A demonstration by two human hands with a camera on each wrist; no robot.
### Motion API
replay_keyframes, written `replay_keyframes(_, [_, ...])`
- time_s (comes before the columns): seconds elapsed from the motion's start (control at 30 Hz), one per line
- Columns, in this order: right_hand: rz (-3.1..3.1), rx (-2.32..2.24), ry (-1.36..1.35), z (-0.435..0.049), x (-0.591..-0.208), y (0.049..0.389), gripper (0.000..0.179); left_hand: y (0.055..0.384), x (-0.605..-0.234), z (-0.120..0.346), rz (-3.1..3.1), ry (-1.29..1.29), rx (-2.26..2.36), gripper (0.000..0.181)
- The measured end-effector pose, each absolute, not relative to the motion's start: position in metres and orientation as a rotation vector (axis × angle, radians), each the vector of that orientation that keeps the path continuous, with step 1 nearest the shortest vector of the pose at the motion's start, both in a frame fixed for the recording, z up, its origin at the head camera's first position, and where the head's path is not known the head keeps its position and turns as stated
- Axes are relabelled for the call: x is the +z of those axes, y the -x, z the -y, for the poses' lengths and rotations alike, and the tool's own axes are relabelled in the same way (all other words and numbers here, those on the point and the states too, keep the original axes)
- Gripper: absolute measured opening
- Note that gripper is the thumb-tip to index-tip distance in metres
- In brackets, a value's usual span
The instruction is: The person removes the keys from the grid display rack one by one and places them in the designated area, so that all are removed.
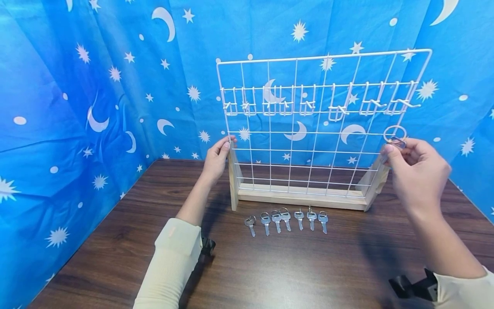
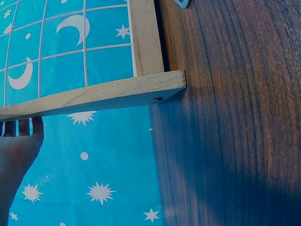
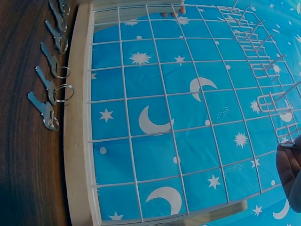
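Observation:
A white wire grid rack (image 1: 289,151) stands in a light wooden stand (image 1: 301,198) on the table. My left hand (image 1: 218,159) grips the top of the stand's left upright, thumb in front; its fingers (image 2: 36,126) show at the wood's edge in the left wrist view. Beside the right upright, my right hand (image 1: 420,171) pinches a key (image 1: 397,141) whose large ring (image 1: 394,127) stands up above the fingertips. The key's blade is hidden by the fingers. A row of several keys (image 1: 285,221) with rings lies on the table before the stand.
Several white wire hooks (image 1: 306,105) hang in a row across the upper part of the grid. The table (image 1: 270,266) is dark wood. Behind and at both sides hangs a blue cloth (image 1: 127,86) with white moons and stars.

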State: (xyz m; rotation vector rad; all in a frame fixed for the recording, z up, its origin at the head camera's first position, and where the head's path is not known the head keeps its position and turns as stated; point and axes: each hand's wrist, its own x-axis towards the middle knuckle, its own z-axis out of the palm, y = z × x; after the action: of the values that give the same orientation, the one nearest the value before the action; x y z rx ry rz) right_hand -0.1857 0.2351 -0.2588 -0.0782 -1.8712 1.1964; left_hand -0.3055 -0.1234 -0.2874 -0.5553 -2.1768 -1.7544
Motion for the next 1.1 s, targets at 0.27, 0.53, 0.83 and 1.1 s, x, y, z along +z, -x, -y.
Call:
replay_keyframes(0.27, [1.942,1.178,0.084,-0.235,-0.266,0.185,0.005,0.321,-0.301,0.127,2.163,0.558,-1.726,0.036])
replay_keyframes(0.53, [2.046,1.158,0.113,-0.233,-0.274,0.184,0.007,0.321,-0.301,0.127,2.167,0.547,-1.72,0.035])
replay_keyframes(0.83, [2.23,1.15,0.069,-0.236,-0.282,0.185,0.027,0.32,-0.3,0.127,2.172,0.556,-1.737,0.037])
replay_keyframes(1.1, [2.367,1.115,0.015,-0.24,-0.291,0.186,0.03,0.321,-0.301,0.127,2.173,0.546,-1.722,0.035])
